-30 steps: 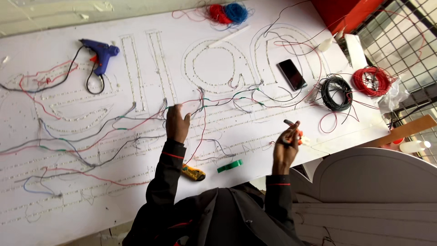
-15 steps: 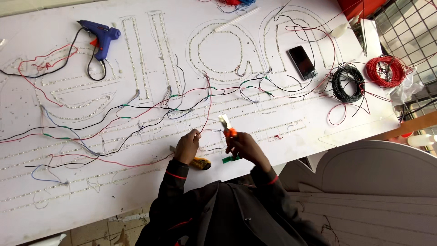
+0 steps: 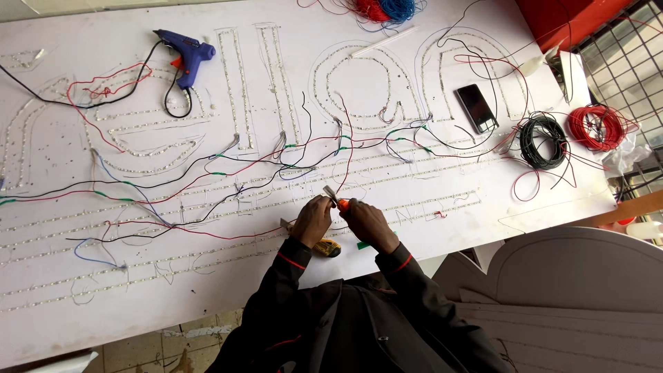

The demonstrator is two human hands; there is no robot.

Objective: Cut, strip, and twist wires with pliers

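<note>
Free room and obstacles on the white sign board [image 3: 442,228].
Red and black wires [image 3: 228,173] cross the middle, just beyond the left hand [image 3: 312,220] and right hand [image 3: 366,222]. Bare board lies right of the hands; farther right stand the black wire coil [image 3: 543,141], red wire coil [image 3: 595,127] and phone [image 3: 476,108]. The blue glue gun [image 3: 185,55] lies far left.

Bright, even daylight over a sharp overhead view

The white board [image 3: 207,290] is lit flatly with soft, faint shadows and no harsh glare; its straight edges bow slightly toward the corners, and fine wiring at the far edge blurs slightly.
</note>
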